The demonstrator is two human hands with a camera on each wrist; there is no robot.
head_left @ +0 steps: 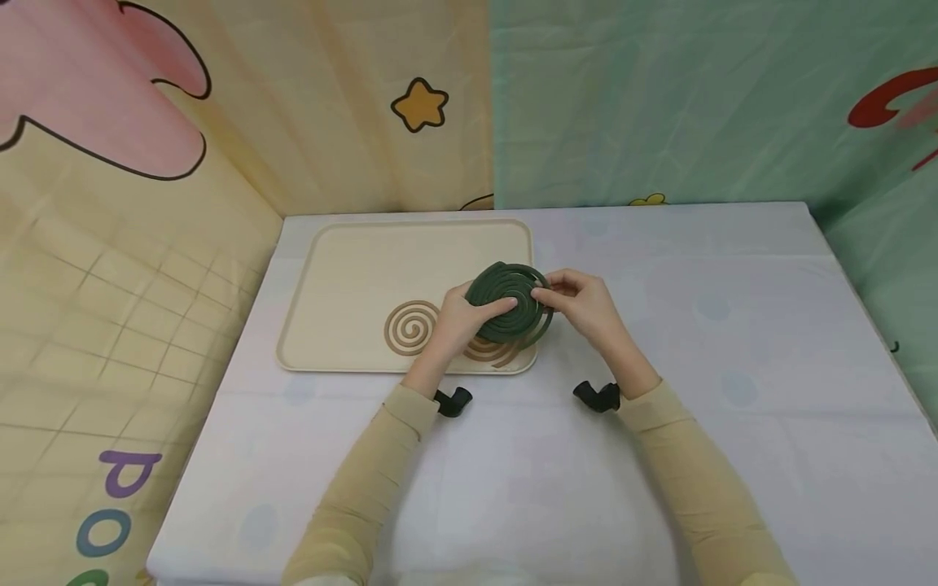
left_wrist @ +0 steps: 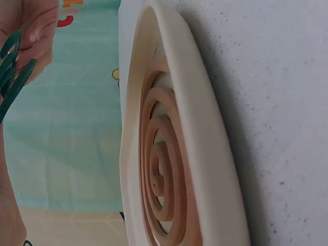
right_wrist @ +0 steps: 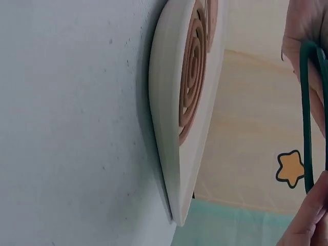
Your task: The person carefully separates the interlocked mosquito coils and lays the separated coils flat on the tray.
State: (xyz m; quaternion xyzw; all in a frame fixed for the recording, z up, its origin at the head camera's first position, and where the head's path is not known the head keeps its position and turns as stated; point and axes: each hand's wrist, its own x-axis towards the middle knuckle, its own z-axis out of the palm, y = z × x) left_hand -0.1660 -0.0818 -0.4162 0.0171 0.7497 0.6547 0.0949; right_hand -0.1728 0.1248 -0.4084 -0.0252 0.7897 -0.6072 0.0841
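Note:
A dark green mosquito coil (head_left: 506,321), wound in close spirals, is held up over the tray's right end. My left hand (head_left: 453,324) grips it from the left, thumb lying across its top face. On the opposite side my right hand (head_left: 589,308) pinches the outer ring between thumb and fingers. In the right wrist view the green coil (right_wrist: 306,118) appears edge-on, with a gap between its strands. Below lie two brown mosquito coils: one (head_left: 412,328) is left of my left hand, the other (head_left: 487,352) is partly hidden by that hand and the green coil.
The cream tray (head_left: 352,365) with a raised rim lies on the white-covered table (head_left: 733,325), towards the back left. Printed curtains (head_left: 623,106) stand at the back and sides. Black wrist devices (head_left: 454,402) stick out near both sleeve cuffs.

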